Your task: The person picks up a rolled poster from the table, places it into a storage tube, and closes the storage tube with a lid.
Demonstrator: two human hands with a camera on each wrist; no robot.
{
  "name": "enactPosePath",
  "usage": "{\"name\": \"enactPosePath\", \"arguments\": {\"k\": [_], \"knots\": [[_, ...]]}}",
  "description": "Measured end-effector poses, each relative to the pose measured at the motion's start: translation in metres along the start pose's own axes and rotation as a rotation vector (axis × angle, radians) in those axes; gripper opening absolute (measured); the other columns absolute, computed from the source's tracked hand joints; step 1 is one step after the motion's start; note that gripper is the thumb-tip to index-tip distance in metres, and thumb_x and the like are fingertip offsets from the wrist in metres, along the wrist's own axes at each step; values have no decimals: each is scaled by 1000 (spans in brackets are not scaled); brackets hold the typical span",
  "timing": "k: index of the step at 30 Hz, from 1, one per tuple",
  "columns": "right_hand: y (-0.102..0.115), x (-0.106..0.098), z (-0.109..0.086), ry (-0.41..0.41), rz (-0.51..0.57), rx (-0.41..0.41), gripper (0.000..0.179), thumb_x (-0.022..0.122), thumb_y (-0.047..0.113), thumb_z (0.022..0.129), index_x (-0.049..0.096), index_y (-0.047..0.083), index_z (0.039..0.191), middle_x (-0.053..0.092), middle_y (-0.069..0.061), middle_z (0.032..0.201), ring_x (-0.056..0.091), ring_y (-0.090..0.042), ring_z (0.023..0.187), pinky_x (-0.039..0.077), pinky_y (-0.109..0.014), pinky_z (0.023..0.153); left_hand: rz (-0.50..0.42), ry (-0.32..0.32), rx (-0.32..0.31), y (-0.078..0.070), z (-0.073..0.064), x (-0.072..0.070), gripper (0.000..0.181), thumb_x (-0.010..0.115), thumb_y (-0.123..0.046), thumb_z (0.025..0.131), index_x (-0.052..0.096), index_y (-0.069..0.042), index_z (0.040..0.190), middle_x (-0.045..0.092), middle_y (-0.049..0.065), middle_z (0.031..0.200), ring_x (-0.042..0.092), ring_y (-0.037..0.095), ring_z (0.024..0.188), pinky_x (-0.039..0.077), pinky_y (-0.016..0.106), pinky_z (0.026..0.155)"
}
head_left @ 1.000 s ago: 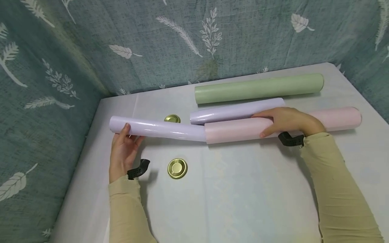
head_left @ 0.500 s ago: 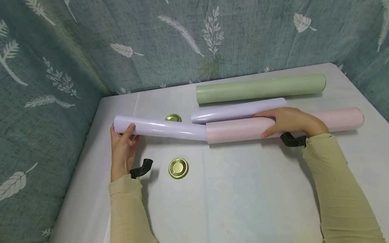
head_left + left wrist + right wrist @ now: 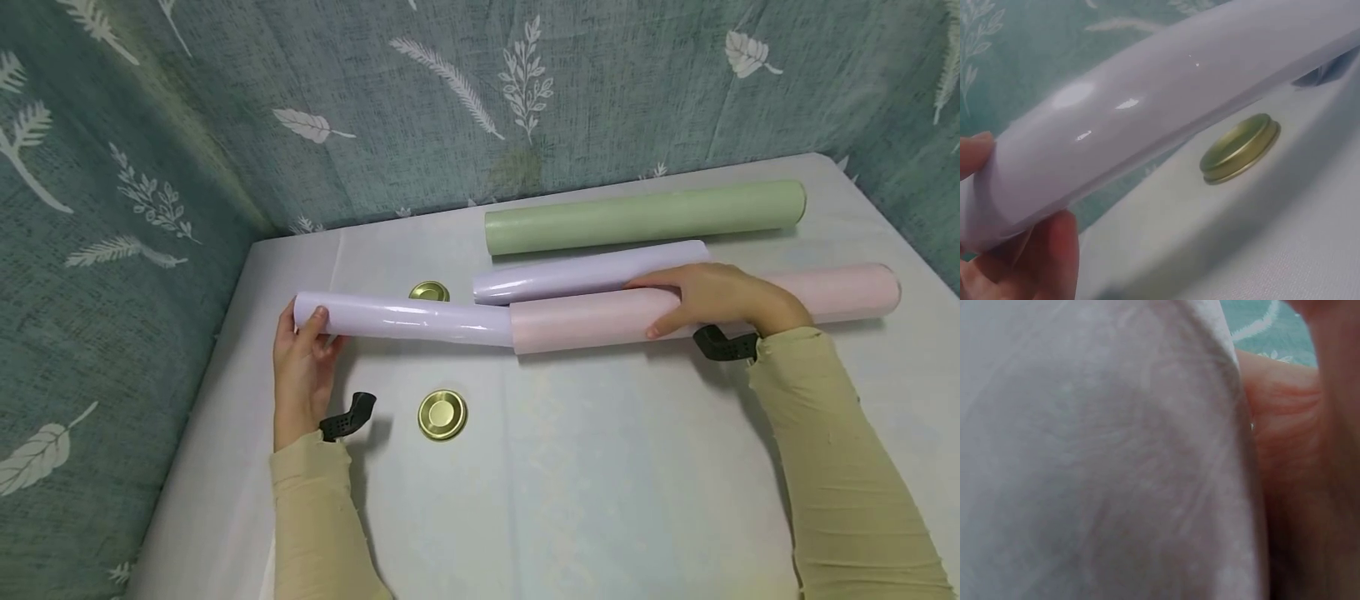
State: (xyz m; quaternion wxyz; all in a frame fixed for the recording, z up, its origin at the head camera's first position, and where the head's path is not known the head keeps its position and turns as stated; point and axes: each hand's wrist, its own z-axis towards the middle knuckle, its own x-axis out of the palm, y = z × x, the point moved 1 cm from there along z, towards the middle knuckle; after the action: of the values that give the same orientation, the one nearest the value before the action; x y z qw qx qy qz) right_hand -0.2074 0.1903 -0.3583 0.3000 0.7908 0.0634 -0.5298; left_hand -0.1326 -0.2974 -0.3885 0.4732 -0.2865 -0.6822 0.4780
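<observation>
A glossy lilac rolled sheet point(image 3: 405, 319) runs from my left hand point(image 3: 303, 367) to the pink tube point(image 3: 577, 321), its right end inside the tube's opening. My left hand holds its outer end, thumb on the near side and fingers beneath, raised over the table. In the left wrist view the roll point(image 3: 1166, 81) slants upward, with a fingertip and thumb around its end. My right hand point(image 3: 720, 296) grips the pink tube from above, around its middle. The right wrist view is filled by the blurred pale tube surface point(image 3: 1097, 456) beside the palm.
A second lilac roll point(image 3: 555, 277) lies just behind the pink tube, and a green tube point(image 3: 645, 218) lies behind that. Two gold lids rest on the white table: one lid point(image 3: 442, 415) nearer me, another lid point(image 3: 430, 291) partly hidden behind the held roll.
My left hand has pushed the lilac roll to the right, so less of it shows outside the pink tube. My right hand keeps its grip in place.
</observation>
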Motion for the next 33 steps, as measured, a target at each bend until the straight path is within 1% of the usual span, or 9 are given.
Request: {"name": "enactPosePath", "arguments": {"k": [4,8,12,15,18,20,23,29,33], "knots": [[1,0,-1,5,2,1,79,66,62,63,43,30,132,48,-6,128,44,-28,114,36,-48,87,7,27,-12,-1,0,-1,64,68,-16,79,36,-20,135,34,6,132,41,24,113,42,31,86],[1,0,-1,6,1,6,80,66,63,63,43,30,132,48,-5,129,43,-28,115,36,-48,87,26,43,-42,-1,0,-1,64,68,-17,79,36,-22,135,32,6,134,42,23,112,44,28,83],[0,0,-1,5,9,8,80,66,63,63,43,30,132,48,-6,129,43,-28,115,35,-48,88,55,47,-54,-2,-1,1,64,68,-19,79,36,-22,135,32,6,135,43,24,113,45,29,84],[0,0,0,6,7,7,80,66,64,63,43,31,132,48,-5,129,43,-28,115,35,-48,88,92,34,-56,-2,-2,2,64,68,-22,79,36,-22,135,32,6,134,42,24,115,42,34,90],[-1,1,0,9,2,8,80,65,65,62,43,31,132,47,-4,129,43,-28,115,36,-48,87,138,25,-60,-1,-4,2,63,65,-28,80,36,-22,135,33,5,134,42,24,115,36,39,95],[-1,0,0,10,-2,4,80,65,65,63,43,31,132,47,-4,129,43,-28,115,36,-48,87,168,19,-60,-1,-5,2,61,64,-32,81,36,-22,135,35,5,133,42,24,115,34,41,97],[0,-1,0,9,-7,0,80,65,65,63,43,31,132,47,-5,129,44,-29,115,36,-49,87,200,7,-59,1,-5,2,60,62,-36,81,37,-21,134,36,5,131,43,24,112,33,42,97],[0,0,0,6,-8,-1,80,65,64,63,43,30,132,47,-6,129,44,-30,115,36,-49,87,225,-17,-67,2,-4,3,60,64,-36,80,38,-20,132,38,5,129,44,24,109,37,39,92],[0,-1,0,-4,-11,-12,80,65,64,63,44,28,132,48,-6,129,44,-29,114,36,-48,87,248,-6,-78,2,-3,4,62,65,-36,79,38,-19,132,39,6,128,45,24,108,39,38,91]]}}
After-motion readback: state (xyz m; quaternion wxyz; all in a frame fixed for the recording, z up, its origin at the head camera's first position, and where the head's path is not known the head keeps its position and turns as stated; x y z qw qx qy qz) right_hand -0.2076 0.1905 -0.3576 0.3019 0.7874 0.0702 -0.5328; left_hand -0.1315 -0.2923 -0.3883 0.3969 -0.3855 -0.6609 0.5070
